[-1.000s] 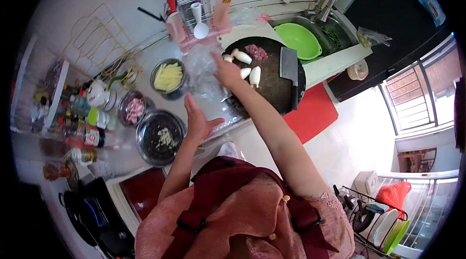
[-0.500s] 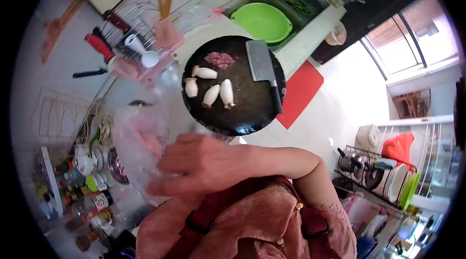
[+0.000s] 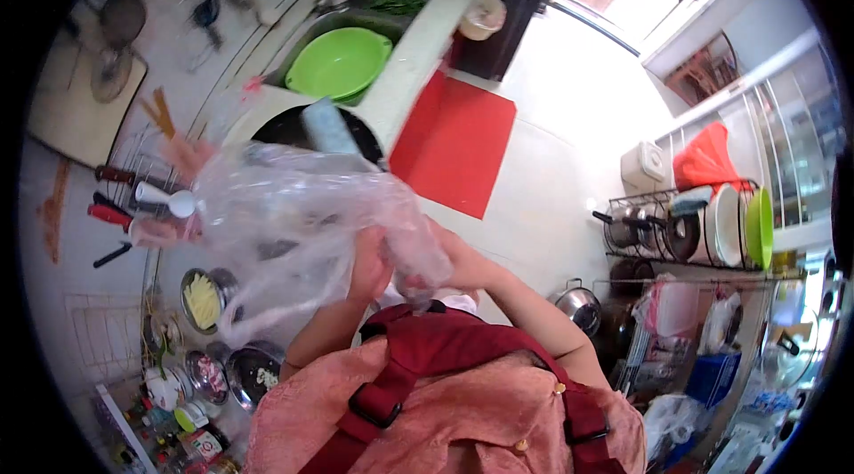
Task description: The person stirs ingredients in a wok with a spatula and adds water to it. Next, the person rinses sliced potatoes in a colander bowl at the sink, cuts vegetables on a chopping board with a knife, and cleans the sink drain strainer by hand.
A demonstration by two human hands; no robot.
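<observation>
A large clear plastic bag spreads in front of my body and covers most of the round dark board. My left hand is closed on the gathered part of the bag. Close beside it, my right hand grips the bag too, its fingers partly behind the plastic. The cleaver's blade shows past the bag's upper edge. The mushrooms and the minced meat on the board are hidden.
A green basin sits in the sink, near green vegetables. Bowls of pale strips, sliced meat and chopped bits stand at lower left. Knives stand in a rack. A red mat lies on the floor.
The view has swung to the right. The bag, earlier on the counter, has been lifted and now spreads over the board. Both hands have come together on it near my body.
</observation>
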